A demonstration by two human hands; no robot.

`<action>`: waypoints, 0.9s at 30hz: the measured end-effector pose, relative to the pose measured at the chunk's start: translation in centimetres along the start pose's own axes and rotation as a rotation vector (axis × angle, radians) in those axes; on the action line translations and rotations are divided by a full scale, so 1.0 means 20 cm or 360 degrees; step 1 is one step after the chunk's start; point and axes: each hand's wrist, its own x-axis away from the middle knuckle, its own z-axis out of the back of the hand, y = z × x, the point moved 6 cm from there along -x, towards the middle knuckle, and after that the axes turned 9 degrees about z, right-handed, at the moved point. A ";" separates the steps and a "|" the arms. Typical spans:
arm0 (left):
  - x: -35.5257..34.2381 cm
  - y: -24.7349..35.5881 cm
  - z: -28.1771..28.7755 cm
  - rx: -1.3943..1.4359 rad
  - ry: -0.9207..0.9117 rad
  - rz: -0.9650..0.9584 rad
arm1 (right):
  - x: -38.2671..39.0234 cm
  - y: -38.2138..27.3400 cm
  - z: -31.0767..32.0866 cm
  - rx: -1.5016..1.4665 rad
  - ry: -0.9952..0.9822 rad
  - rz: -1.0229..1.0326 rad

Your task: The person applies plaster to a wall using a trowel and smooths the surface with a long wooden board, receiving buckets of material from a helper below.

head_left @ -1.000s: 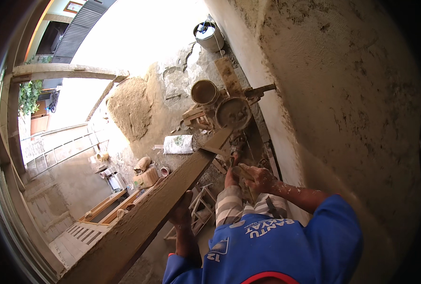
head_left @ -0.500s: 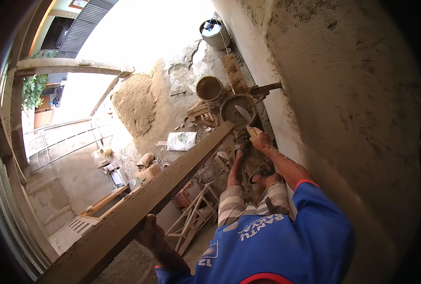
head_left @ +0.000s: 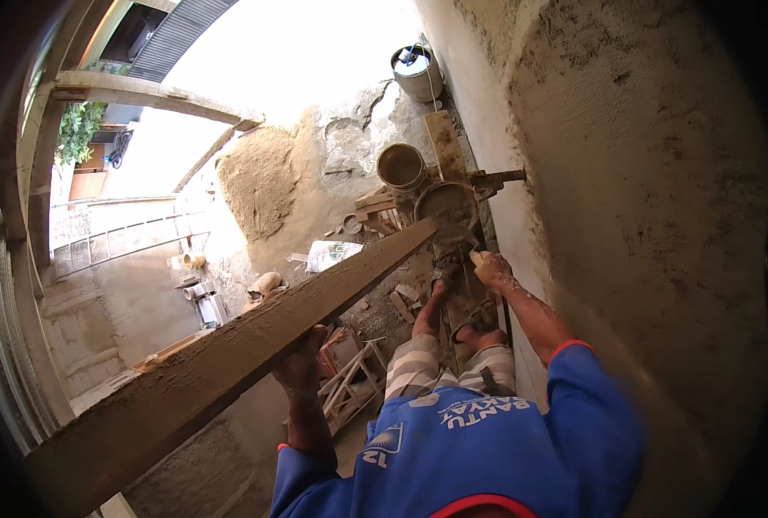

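My left hand point(head_left: 299, 363) is wrapped round the underside of a long, mortar-coated wooden beam point(head_left: 220, 354), which slants from the lower left to the middle of the view. My right hand point(head_left: 495, 273) grips the handle of a trowel point(head_left: 467, 238), whose blade is low by the near rim of a round bucket of grey mortar point(head_left: 445, 204); how deep the blade sits is hard to tell. The beam's far end lies at that bucket's near left. A second bucket point(head_left: 401, 167) with muddy contents stands behind it. My feet are on a narrow plank walkway below.
A plastered wall point(head_left: 626, 242) rises close on my right. A long plank point(head_left: 443, 142) runs beyond the buckets toward a drum point(head_left: 417, 78). A sand heap point(head_left: 254, 181), white sack point(head_left: 330, 255), metal ladder point(head_left: 116, 242) and wooden frames lie below left; posts line the left side.
My right hand and trowel moved forward to the mortar bucket, then the blade shifted toward its near rim. My left hand slid down-left along the beam, then came back up-right.
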 end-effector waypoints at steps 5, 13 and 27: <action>-0.12 0.02 0.00 0.0458 0.0005 0.0308 | 0.38 -0.20 0.33 -0.0440 0.0214 -0.0164; -0.64 0.42 -0.46 0.1059 -0.0355 0.0035 | 0.85 0.34 0.02 -0.0543 0.0268 -0.0464; -1.54 0.65 -1.90 0.0865 -0.0499 -0.0352 | 1.53 0.65 -0.34 -0.1204 0.0577 -0.1201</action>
